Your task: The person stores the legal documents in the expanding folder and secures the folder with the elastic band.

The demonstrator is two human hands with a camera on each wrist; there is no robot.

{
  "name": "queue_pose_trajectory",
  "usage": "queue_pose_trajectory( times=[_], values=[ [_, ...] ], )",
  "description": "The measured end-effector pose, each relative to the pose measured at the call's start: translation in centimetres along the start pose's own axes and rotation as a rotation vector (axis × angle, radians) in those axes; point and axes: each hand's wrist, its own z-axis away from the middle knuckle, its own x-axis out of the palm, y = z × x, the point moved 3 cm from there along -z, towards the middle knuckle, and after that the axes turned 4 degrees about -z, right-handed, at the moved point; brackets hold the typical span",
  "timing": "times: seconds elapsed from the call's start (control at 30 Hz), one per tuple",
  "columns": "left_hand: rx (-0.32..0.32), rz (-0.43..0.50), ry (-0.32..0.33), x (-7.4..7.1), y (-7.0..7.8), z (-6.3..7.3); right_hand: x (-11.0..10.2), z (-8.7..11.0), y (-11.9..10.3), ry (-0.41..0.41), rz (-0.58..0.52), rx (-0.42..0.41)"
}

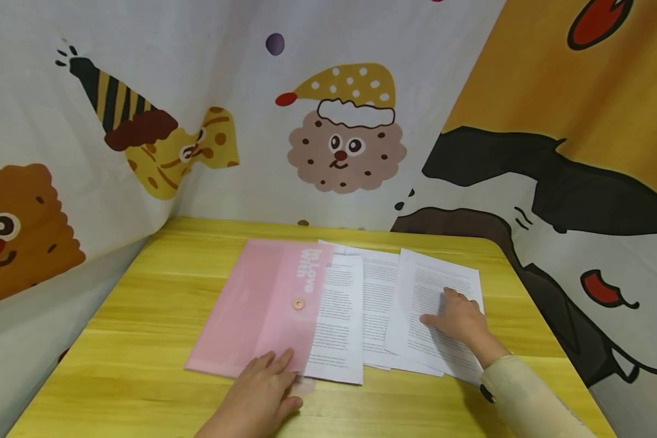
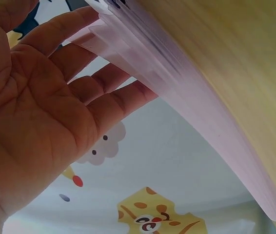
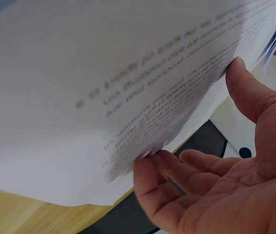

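A translucent pink document folder (image 1: 241, 304) with a round button lies on the table in the head view. My left hand (image 1: 260, 395) rests its extended fingertips on the folder's near edge; the left wrist view shows the fingers (image 2: 106, 105) against the pink folder (image 2: 211, 131). Printed sheets (image 1: 339, 322) stick out from the folder's right side, with more sheets (image 1: 378, 304) beside them. On the rightmost printed sheet (image 1: 416, 286) my right hand (image 1: 460, 319) lies with thumb and fingers spread. In the right wrist view its fingertips touch the page (image 3: 55, 141).
The yellow wood-grain table (image 1: 142, 316) extends around the papers. Behind it hangs a white curtain (image 1: 224, 73) printed with cartoon figures, which also falls along the left and right sides of the table.
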Motion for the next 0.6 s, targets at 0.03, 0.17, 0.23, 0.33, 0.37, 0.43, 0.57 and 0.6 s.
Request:
queue_pose_trajectory(
  times=[0.03, 0.17, 0.23, 0.33, 0.37, 0.43, 0.57, 0.6],
  values=[
    [0.000, -0.003, 0.000, 0.0, 0.0, 0.0, -0.1, -0.1, 0.2, -0.002, 0.000, -0.001],
    [0.008, -0.014, 0.010, 0.1, 0.1, 0.0, -0.8, -0.7, 1.7, 0.008, -0.006, 0.042],
    [0.011, -0.017, 0.016, 0.0, 0.1, 0.0, -1.4, -1.1, 2.9, 0.023, -0.035, 0.098],
    [0.011, -0.015, 0.019, 0.0, 0.1, 0.0, -2.1, -1.9, 4.6, 0.048, -0.097, 0.170],
    [0.007, -0.013, 0.017, 0.0, 0.1, 0.0, -2.3, -2.1, 5.0, 0.047, -0.129, 0.190],
    [-0.001, -0.010, 0.007, 0.0, 0.1, 0.0, -2.4, -2.7, 5.5, 0.040, -0.181, 0.204],
    [-0.011, 0.005, -0.001, 0.1, 0.1, 0.1, -2.7, -3.3, 5.4, 0.020, -0.273, 0.212],
    [-0.008, 0.004, 0.001, 0.1, 0.1, 0.2, -2.7, -3.3, 5.4, 0.022, -0.291, 0.210]
  ],
)
